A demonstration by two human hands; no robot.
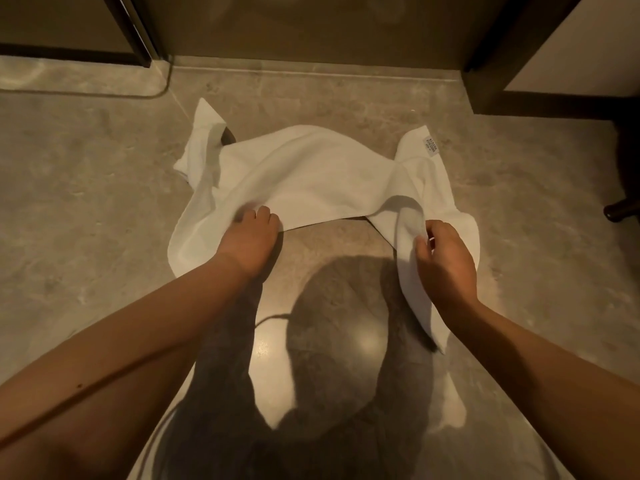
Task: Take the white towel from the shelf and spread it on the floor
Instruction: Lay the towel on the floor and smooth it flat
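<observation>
The white towel (311, 171) lies rumpled on the beige stone floor (86, 188), its middle stretched between my hands and its ends folded and twisted. A small label shows on its far right corner. My left hand (251, 239) grips the near edge left of centre, fingers curled into the cloth. My right hand (445, 263) pinches a raised fold of the near right part, which hangs down toward me.
A dark door frame (138, 32) stands at the far left and a dark frame (498, 46) with a white panel at the far right. A dark furniture foot (620, 211) sits at the right edge. My shadow falls on the floor near me.
</observation>
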